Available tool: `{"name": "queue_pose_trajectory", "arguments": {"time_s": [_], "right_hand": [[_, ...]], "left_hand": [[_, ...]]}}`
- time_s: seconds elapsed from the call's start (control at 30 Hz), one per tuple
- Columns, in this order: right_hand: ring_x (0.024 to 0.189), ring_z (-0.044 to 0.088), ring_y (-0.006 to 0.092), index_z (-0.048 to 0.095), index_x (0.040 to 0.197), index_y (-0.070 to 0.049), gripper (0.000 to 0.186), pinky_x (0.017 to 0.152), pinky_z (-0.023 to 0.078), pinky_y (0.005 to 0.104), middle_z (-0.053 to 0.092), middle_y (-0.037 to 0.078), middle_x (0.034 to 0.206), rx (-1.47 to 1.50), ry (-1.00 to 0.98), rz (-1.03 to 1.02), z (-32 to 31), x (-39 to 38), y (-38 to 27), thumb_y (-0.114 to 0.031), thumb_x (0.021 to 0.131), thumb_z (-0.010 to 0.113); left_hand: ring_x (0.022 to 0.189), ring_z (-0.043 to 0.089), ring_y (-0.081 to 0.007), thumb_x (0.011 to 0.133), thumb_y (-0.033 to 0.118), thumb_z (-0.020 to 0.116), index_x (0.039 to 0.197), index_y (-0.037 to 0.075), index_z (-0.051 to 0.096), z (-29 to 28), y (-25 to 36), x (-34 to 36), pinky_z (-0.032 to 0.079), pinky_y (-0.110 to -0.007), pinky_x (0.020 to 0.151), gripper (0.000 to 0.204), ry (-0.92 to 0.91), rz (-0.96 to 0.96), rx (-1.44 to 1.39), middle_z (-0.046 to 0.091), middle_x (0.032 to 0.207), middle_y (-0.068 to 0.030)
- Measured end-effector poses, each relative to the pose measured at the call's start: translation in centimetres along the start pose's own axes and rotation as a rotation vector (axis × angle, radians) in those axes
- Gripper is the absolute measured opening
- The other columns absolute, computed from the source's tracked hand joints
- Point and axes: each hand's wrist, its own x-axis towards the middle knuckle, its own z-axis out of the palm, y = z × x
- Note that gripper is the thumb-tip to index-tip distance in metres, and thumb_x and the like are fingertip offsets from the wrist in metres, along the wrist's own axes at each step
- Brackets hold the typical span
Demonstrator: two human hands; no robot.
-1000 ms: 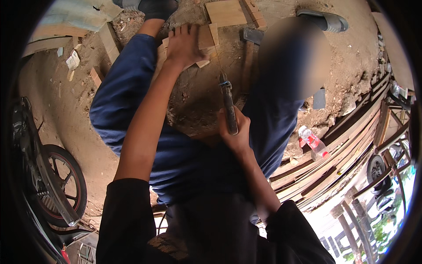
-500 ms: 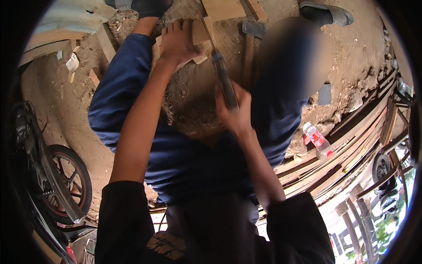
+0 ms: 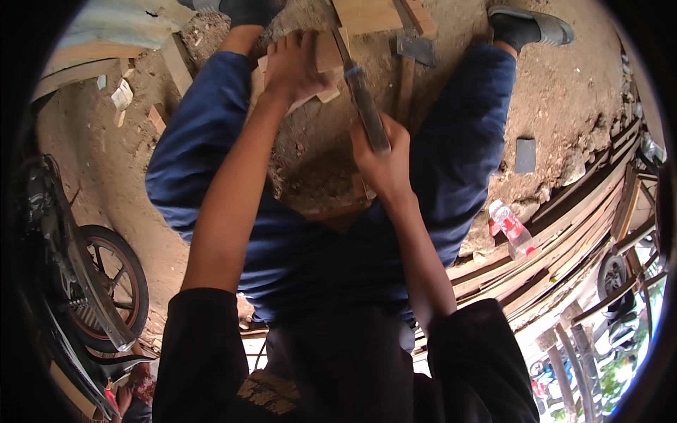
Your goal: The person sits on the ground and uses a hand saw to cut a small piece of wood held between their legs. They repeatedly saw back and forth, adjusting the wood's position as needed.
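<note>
My left hand (image 3: 293, 67) lies with spread fingers on a pale wooden block (image 3: 328, 53) on the ground between my legs, pressing it from above. My right hand (image 3: 384, 151) is wrapped round the long dark handle of a saw (image 3: 365, 102). Its narrow blade points away from me and runs along the right edge of the block; the far end of the blade leaves the top of the picture. More wood pieces (image 3: 326, 95) show under and beside my left hand, partly covered by it.
Right of the saw lies a hammer-like tool (image 3: 415, 51) with a wooden handle. A board (image 3: 367, 15) lies ahead, and a dark flat piece (image 3: 525, 155) on the right. A plastic bottle (image 3: 513, 229) rests by stacked planks (image 3: 557, 257). A motorcycle wheel (image 3: 116, 282) stands left.
My right hand has pushed the saw forward, away from me, along the block's edge. My left hand stays on the block. The whole view has shifted slightly, and my right knee has swung outward.
</note>
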Motion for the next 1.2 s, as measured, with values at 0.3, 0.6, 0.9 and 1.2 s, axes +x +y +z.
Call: {"name": "queue_pose_trajectory", "arguments": {"time_s": [0.3, 0.6, 0.9, 1.2], "right_hand": [[0.057, 0.063, 0.0151, 0.063, 0.085, 0.004, 0.011, 0.054, 0.048, 0.0346, 0.058, 0.015, 0.061, 0.025, 0.019, -0.009, 0.1, 0.5, -0.3, -0.005, 0.091, 0.066], [0.06, 0.05, 0.0029, 0.063, 0.087, 0.003, 0.01, 0.052, 0.042, 0.0263, 0.049, -0.001, 0.061, 0.029, 0.039, -0.035, -0.7, -4.6, 1.3, -0.004, 0.093, 0.065], [0.054, 0.063, 0.021, 0.065, 0.091, 0.003, 0.008, 0.055, 0.048, 0.0347, 0.06, 0.019, 0.064, 0.032, 0.059, -0.006, -1.2, -5.7, 0.9, -0.004, 0.09, 0.066], [0.061, 0.05, 0.0037, 0.061, 0.083, 0.002, 0.013, 0.051, 0.041, 0.0276, 0.05, 0.0, 0.062, 0.008, 0.03, -0.05, 0.2, -1.6, 0.3, -0.004, 0.094, 0.063]], "left_hand": [[0.129, 0.048, -0.0362, 0.059, 0.043, 0.091, 0.143, 0.011, 0.045, -0.4, 0.5, 0.0, 0.035, -0.048, 0.109, 0.101, -0.017, -0.012, 0.012, 0.05, 0.138, -0.0175], [0.13, 0.049, -0.0352, 0.059, 0.046, 0.093, 0.142, 0.011, 0.049, 0.0, 0.3, -0.2, 0.035, -0.047, 0.108, 0.1, 0.005, 0.024, 0.027, 0.052, 0.136, -0.0168], [0.126, 0.052, -0.0358, 0.058, 0.046, 0.093, 0.142, 0.011, 0.047, 0.5, 0.3, -0.1, 0.036, -0.047, 0.106, 0.101, 0.055, 0.037, 0.06, 0.054, 0.134, -0.0169], [0.128, 0.05, -0.0384, 0.058, 0.048, 0.089, 0.143, 0.008, 0.043, 1.0, 0.0, 0.0, 0.037, -0.051, 0.109, 0.104, 0.036, 0.019, 0.056, 0.05, 0.139, -0.0193]]}}
